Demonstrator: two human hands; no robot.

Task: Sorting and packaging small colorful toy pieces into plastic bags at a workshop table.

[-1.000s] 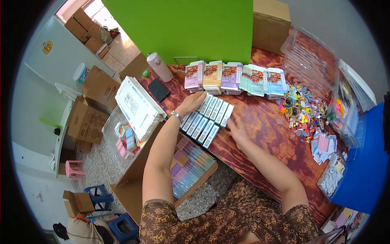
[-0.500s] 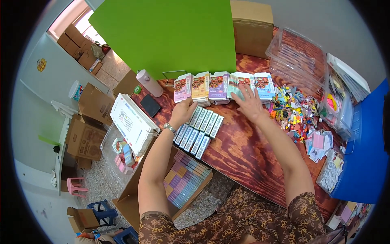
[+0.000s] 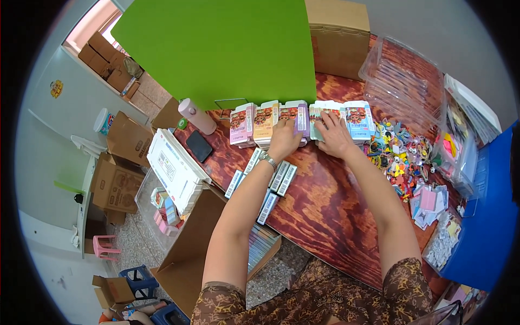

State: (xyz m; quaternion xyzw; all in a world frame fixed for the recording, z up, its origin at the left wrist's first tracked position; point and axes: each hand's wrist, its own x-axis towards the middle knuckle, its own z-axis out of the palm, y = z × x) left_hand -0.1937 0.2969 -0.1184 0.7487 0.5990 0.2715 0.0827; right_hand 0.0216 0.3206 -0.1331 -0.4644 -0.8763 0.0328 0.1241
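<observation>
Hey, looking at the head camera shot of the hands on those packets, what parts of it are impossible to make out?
- Head view: whether the left hand pinches the purple packet or only rests on it; its fingers cover the contact.
- The packet under the right hand: its front is covered.
- The small boxes on the table: partly hidden by the left forearm.
- The heap of colourful bits: too small to identify.

Left hand covers lower part of the purple box in the row of standing boxes by the green board. Left forearm hides some of the flat packs below that row. Right hand covers part of the pale green box. Small colourful pieces right of the row too small to identify.
</observation>
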